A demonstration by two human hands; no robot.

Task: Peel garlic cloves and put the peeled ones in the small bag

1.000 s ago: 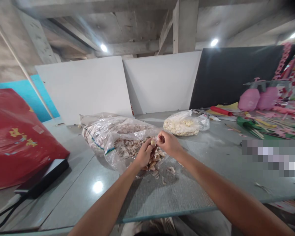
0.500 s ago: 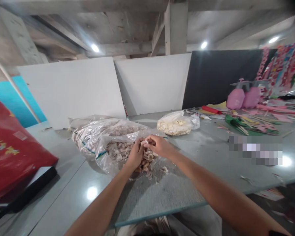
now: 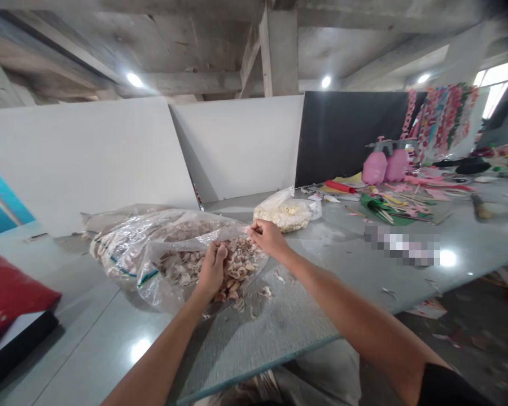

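A large clear plastic bag (image 3: 152, 231) lies on the table, its open mouth facing me, with brownish-white shells or peels (image 3: 239, 265) spilling out. Over the left part of this pile is my left hand (image 3: 213, 267), fingers curled in; whatever it may hold is hidden. My right hand (image 3: 268, 237) is pinched at the bag's right edge, above the pile; what lies between its fingertips is too small to make out. Just behind my right hand sits a smaller clear bag (image 3: 285, 214) of pale pieces. A few loose peels (image 3: 266, 291) lie on the table nearer to me.
At the left are a red bag (image 3: 14, 287) and a black-edged object (image 3: 21, 344). White and black boards (image 3: 241, 146) stand behind. Pink spray bottles (image 3: 375, 168), a red roll (image 3: 339, 186), green paper (image 3: 375, 207) and sticks lie at the right. The table's front edge (image 3: 258, 369) is near me.
My hands, together over the pile before, have moved apart: the left one down-left, the right one toward the small bag. The view has turned to the right.
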